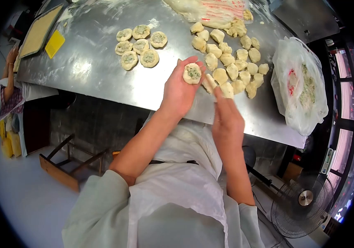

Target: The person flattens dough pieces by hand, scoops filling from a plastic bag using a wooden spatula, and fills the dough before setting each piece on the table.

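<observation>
A round of dough with green-flecked filling rests in my left hand, its fingers curled round it. Close to its right, my right hand grips a pale, flat tool that is slightly blurred. Several plain dough pieces lie on the metal table just beyond my right hand. Up and to the left of my left hand sits a group of several filled dough rounds.
A clear plastic bag of filling lies at the table's right edge. Another bag is at the far side. A yellow scraper and tray lie left. Another person stands far left. A fan is lower right.
</observation>
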{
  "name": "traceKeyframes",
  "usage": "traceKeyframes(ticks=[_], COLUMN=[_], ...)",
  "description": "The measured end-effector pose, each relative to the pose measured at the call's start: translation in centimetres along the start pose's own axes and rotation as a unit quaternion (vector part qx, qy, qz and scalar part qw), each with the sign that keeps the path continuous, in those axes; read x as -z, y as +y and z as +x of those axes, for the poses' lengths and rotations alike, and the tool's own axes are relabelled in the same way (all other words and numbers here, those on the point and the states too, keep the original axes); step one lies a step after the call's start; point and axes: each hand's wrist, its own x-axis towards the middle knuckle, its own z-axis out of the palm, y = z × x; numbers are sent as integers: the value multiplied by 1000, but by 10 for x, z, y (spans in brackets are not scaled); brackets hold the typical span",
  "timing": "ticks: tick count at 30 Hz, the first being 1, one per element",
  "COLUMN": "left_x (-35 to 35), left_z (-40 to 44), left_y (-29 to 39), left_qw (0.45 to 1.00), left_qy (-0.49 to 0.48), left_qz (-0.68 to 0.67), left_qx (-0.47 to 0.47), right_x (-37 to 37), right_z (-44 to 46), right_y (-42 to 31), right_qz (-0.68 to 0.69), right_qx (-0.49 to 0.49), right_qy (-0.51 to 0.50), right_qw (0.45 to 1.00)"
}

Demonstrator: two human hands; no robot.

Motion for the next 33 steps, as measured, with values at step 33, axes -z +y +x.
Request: traceKeyframes(ticks=[33], left_x=[91], left_z=[15], left_y=[170], left_qw=[448], left_qy=[224], left_qz=[738], left_qx=[-453], right_x=[-2], right_z=[-31], right_y=[14], right_qz=[296], right_qx=[-153], right_qy=[-123], right_qw=[935])
